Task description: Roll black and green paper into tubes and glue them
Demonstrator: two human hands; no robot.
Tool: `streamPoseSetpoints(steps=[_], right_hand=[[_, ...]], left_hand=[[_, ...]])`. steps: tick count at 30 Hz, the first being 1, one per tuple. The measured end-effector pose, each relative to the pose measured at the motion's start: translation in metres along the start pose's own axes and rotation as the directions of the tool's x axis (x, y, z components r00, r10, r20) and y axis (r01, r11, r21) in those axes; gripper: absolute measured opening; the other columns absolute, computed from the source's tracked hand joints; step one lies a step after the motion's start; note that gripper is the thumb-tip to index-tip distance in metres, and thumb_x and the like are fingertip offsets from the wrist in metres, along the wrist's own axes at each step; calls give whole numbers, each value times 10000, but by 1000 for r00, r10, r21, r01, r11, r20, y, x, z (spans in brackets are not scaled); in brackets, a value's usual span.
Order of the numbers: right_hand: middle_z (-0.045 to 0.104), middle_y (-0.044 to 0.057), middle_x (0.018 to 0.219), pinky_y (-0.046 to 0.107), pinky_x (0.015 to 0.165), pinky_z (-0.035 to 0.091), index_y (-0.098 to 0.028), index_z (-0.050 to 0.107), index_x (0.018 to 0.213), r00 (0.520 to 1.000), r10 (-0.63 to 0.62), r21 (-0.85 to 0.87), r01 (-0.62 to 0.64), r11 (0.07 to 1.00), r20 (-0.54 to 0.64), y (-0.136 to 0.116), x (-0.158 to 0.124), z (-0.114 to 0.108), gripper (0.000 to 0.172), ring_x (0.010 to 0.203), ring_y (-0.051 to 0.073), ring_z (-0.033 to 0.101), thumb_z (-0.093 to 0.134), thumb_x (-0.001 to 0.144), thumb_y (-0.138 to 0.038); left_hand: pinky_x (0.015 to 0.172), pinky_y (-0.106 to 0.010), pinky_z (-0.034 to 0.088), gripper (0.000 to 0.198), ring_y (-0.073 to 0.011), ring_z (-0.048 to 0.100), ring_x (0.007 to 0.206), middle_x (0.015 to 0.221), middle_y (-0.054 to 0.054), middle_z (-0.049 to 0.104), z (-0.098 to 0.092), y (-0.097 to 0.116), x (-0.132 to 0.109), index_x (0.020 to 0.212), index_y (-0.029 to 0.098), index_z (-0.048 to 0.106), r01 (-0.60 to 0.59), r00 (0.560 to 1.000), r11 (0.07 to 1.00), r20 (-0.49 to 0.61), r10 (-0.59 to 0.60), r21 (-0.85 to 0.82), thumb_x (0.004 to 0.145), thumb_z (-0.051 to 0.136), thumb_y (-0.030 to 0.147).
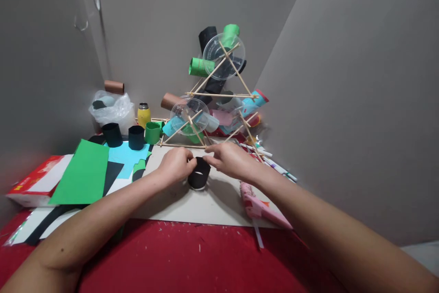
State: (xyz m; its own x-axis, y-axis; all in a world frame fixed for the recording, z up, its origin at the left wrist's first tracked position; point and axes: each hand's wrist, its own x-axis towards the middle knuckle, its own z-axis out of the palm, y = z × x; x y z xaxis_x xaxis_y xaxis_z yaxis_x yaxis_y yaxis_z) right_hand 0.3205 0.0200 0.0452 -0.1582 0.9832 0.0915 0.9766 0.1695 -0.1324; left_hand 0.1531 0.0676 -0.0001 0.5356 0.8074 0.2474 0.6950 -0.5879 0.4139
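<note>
A short black paper tube [199, 178] stands on the pale board [192, 206] in front of me, with a white slit-like mark on its side. My left hand [175, 164] is at its upper left rim, thumb and forefinger curled closed on the edge. From the other side reaches my right hand [226, 159], its thumb by the right rim and its forefinger stretched out above, with a gap between them. Just behind the hands is a frame of thin wooden sticks [183, 146], with a clear plastic lid [174, 121] and coloured paper tubes about it.
A taller stick triangle [222, 95] with another clear lid rises behind. To the left are black tubes [112, 135], a green tube [152, 133], a yellow bottle [144, 114] and green paper [82, 174]. A pink glue gun [257, 208] lies near my right forearm; markers [279, 168] lie beyond.
</note>
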Motion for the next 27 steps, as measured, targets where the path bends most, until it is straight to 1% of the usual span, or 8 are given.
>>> streamPoseSetpoints(steps=[4, 8, 12, 15, 18, 22, 25, 27], right_hand=[[753, 76, 840, 254, 599, 431, -159, 705, 1088, 999, 33, 34, -32, 999, -13, 23, -30, -15, 304, 719, 195, 681, 531, 909, -332], [742, 65, 834, 256, 590, 433, -171, 721, 987, 999, 51, 107, -49, 993, -13, 55, -60, -17, 296, 689, 182, 663, 496, 915, -348], [716, 49, 764, 267, 596, 446, -172, 715, 923, 998, 65, 259, -60, 964, -10, 82, -81, -9, 328, 659, 184, 642, 463, 902, -380], [711, 48, 754, 276, 572, 454, -169, 703, 966, 997, 77, 364, -82, 928, 29, 95, -90, 0, 350, 633, 191, 645, 461, 891, -411], [720, 50, 787, 289, 576, 480, -171, 692, 975, 997, 60, 473, -77, 878, 51, 103, -93, 10, 353, 643, 200, 661, 476, 877, -433], [733, 64, 831, 314, 605, 521, -177, 686, 949, 999, 29, 539, -44, 841, 36, 108, -94, 18, 366, 654, 211, 675, 482, 862, -468], [737, 86, 843, 328, 599, 537, -173, 696, 951, 998, 41, 572, -56, 819, 39, 112, -94, 22, 383, 630, 220, 680, 502, 838, -484], [737, 95, 853, 336, 597, 549, -178, 703, 962, 997, 52, 616, -71, 785, 50, 116, -93, 25, 388, 652, 235, 688, 524, 819, -491]], left_hand=[[551, -267, 345, 377, -162, 578, 614, 739, -64, 717, -4, -4, -4, 830, 160, 745, 2, 998, 997, -70, -8, -82, 889, 489, 430], [583, -252, 383, 291, -138, 579, 636, 783, -39, 723, -8, -5, -15, 840, 167, 729, -107, 980, 973, -186, 68, -204, 895, 516, 356], [636, -250, 440, 224, -126, 588, 659, 917, -47, 730, -8, 4, -31, 968, 173, 708, -197, 953, 961, -266, 142, -195, 882, 549, 306], [672, -260, 469, 262, -132, 613, 692, 1059, -79, 714, -2, 15, -39, 1071, 176, 682, -245, 952, 964, -216, 218, -108, 877, 562, 304], [733, -282, 477, 285, -171, 651, 800, 1115, -100, 701, 7, 22, -40, 1109, 182, 673, -234, 968, 972, -87, 234, 19, 869, 574, 298], [706, -305, 462, 211, -219, 667, 776, 907, -109, 737, 17, 28, -36, 963, 165, 720, -148, 989, 982, -5, 149, 117, 843, 587, 277], [658, -283, 434, 186, -199, 650, 710, 810, -92, 730, 17, 27, -35, 869, 168, 729, -102, 994, 986, -20, 105, 131, 846, 569, 261], [626, -263, 412, 198, -172, 625, 665, 752, -66, 713, 8, 24, -37, 836, 176, 724, -68, 996, 991, -48, 74, 119, 856, 557, 282]])
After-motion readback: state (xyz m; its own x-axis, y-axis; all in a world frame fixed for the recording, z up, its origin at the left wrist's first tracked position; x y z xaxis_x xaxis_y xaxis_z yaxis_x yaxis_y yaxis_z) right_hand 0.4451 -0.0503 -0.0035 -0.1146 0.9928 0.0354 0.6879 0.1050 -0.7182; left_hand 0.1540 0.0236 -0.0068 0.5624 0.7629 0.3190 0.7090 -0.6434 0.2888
